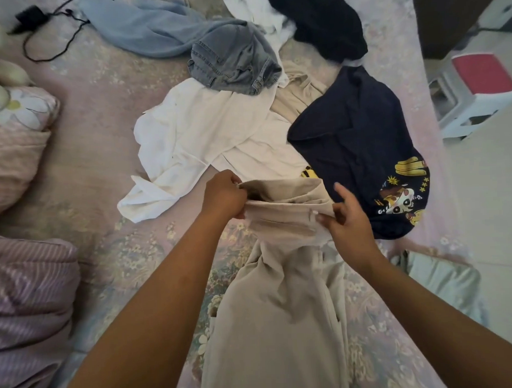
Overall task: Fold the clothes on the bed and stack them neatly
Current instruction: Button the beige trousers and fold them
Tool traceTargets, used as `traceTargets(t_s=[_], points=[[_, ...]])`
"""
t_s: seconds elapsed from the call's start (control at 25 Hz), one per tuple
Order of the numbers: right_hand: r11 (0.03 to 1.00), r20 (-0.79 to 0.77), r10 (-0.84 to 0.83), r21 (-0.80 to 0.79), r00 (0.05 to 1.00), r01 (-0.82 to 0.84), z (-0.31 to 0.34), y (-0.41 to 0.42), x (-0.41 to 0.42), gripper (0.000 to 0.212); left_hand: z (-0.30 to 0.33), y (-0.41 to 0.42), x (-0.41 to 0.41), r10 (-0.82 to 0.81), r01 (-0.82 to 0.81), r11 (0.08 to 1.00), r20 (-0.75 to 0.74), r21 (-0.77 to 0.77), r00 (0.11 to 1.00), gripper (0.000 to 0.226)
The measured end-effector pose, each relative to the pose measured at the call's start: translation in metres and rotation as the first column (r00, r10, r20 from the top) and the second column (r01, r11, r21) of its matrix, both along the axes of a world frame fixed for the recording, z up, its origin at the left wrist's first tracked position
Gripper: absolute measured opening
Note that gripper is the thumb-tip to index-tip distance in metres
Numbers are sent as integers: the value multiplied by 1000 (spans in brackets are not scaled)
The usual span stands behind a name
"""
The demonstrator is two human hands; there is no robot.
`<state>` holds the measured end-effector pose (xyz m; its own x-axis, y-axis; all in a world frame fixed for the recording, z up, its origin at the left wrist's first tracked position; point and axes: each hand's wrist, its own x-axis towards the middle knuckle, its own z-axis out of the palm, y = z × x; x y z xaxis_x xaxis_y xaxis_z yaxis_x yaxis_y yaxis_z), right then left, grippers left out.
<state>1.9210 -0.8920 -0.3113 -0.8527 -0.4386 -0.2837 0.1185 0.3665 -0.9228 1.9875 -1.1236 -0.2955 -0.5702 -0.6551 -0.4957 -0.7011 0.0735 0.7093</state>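
Beige trousers (281, 294) hang limp over the bed (97, 158) before me (soft, light, I judge); my left hand (223, 196) and right hand (347, 222) pinch the waistband's two ends, the steadiest hold.
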Motion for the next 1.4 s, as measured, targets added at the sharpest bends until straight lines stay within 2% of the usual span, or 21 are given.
traceTargets(t_s=[0.08,0.16,0.2,0.32,0.4,0.52,0.6,0.68,0.72,0.8,0.84,0.92,0.96,1.04,1.08,1.12,1.2,1.24,1.32,1.4], points=[[1000,-42,3,3,999,-3,5,-4,-10,24,1,-7,0,-63,80,986,-116,145,991,15],[999,4,-11,-52,1000,11,11,-2,-28,19,-2,-21,3,-156,225,938,-258,262,953,32],[997,47,-2,-74,999,5,14,1,-38,20,-7,-27,4,-219,290,922,-271,259,937,48],[982,211,108,-172,972,-72,20,9,-60,28,-21,-23,-5,-418,449,865,-173,224,892,112],[963,313,202,-237,928,-130,23,12,-68,34,-24,-8,-23,-480,530,790,-226,309,848,126],[945,405,259,-296,877,-142,31,15,-77,36,-20,-1,-39,-495,570,700,-283,430,821,117],[968,371,110,-251,922,-15,35,14,-86,34,-20,-6,-45,-425,503,740,-269,446,864,110],[982,253,-120,-114,960,153,34,8,-95,28,-18,-7,-55,-307,421,797,-309,433,900,85],[982,175,-180,-17,968,186,33,2,-100,25,-16,-6,-63,-306,412,835,-314,366,899,72],[974,36,-180,146,983,173,24,-7,-114,24,-14,-5,-84,-429,445,895,-213,29,878,56],[970,-17,-170,171,985,170,21,-11,-123,25,-14,-5,-94,-463,444,885,-174,-140,869,54],[965,-94,-176,178,980,191,17,-20,-145,28,-14,-8,-115,-476,423,860,-148,-287,867,55],[962,-123,-173,191,977,194,14,-24,-156,28,-15,-12,-126,-495,442,825,-71,-352,866,59],[951,-146,-140,254,979,174,4,-33,-177,29,-17,-21,-149,-517,538,713,181,-450,837,67],[947,-158,-123,278,980,164,-1,-38,-187,30,-20,-25,-160,-505,554,689,238,-468,830,69],[944,-178,-113,286,978,162,-10,-42,-197,29,-25,-28,-169,-486,534,719,227,-445,844,67],[936,-215,-132,294,968,193,-31,-49,-210,23,-48,-26,-175,-387,381,877,40,-292,921,56],[926,-210,-156,309,965,217,-42,-50,-210,27,-62,-15,-168,-361,350,902,5,-252,933,53],[903,-154,-173,370,973,219,-67,-43,-190,42,-97,25,-132,-411,407,872,46,-273,911,58],[884,-139,-77,448,987,132,-96,-26,-150,37,-128,79,-77,-401,390,866,31,-313,916,45]])
